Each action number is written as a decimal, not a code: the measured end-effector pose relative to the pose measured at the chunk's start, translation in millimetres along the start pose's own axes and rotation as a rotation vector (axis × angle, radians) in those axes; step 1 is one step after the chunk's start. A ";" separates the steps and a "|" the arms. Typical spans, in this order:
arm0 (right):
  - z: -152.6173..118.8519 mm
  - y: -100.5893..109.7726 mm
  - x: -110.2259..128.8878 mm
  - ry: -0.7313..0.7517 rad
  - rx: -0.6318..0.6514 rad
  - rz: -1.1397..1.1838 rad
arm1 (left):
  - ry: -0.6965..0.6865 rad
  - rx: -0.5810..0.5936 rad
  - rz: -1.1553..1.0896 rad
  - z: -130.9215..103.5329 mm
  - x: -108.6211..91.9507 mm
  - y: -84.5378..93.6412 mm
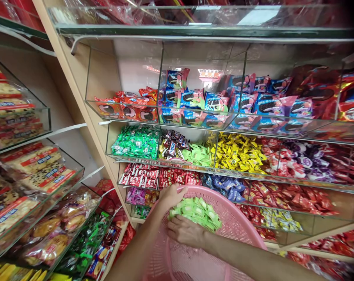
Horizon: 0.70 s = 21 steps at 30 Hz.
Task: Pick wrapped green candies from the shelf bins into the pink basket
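A pink perforated plastic basket (238, 218) is tilted against the lower shelves in front of me. At its upper left, my left hand (171, 196) is closed over the rim. Light green wrapped candies (198, 212) lie in a heap inside, against the far wall of the basket. My right hand (187, 232) reaches into the basket from the right, its fingers curled in at the near left edge of the heap, on the candies. The palm side and fingertips are hidden. More light green candies (198, 155) sit in a shelf bin above, beside brown Snickers bars (171, 147).
Clear-fronted bins hold green candies (136, 143), yellow candies (238, 154) and purple-white candies (310, 160). Blue-and-pink cookie packs (191, 97) fill the shelf above. A glass shelf edge (194, 30) crosses overhead. On the left stand slanted shelves with packaged biscuits (36, 166).
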State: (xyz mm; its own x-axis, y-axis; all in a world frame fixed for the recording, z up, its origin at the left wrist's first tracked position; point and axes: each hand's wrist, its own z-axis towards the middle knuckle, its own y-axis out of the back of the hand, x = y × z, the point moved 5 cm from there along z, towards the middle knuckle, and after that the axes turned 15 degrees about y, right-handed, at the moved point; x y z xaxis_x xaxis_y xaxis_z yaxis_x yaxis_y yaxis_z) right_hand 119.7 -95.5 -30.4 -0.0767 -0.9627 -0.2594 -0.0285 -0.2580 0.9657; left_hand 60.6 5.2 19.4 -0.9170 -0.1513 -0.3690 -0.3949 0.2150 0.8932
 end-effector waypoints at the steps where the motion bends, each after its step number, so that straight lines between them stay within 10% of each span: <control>1: -0.1 -0.1 -0.3 -0.012 0.004 -0.002 | 0.006 0.002 -0.004 0.1 0.4 -0.3; 11: -13.1 50.3 -11.3 0.002 -0.116 0.021 | 0.062 0.028 0.023 0.8 8.4 -4.2; 17: -77.9 145.8 -104.1 -0.390 -0.160 -0.190 | 0.050 0.059 -0.006 -3.7 8.4 -1.7; 21: -108.5 172.7 -152.5 -0.601 -0.042 -0.349 | 0.061 0.052 -0.023 0.5 9.5 -5.8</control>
State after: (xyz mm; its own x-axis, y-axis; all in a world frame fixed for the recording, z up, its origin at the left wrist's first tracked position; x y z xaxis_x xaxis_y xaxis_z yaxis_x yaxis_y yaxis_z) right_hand 234.5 -2.1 176.8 -0.6090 -0.6141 -0.5020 -0.1140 -0.5586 0.8216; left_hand 54.1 3.0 10.6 -0.9034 -0.2146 -0.3713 -0.4193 0.2607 0.8696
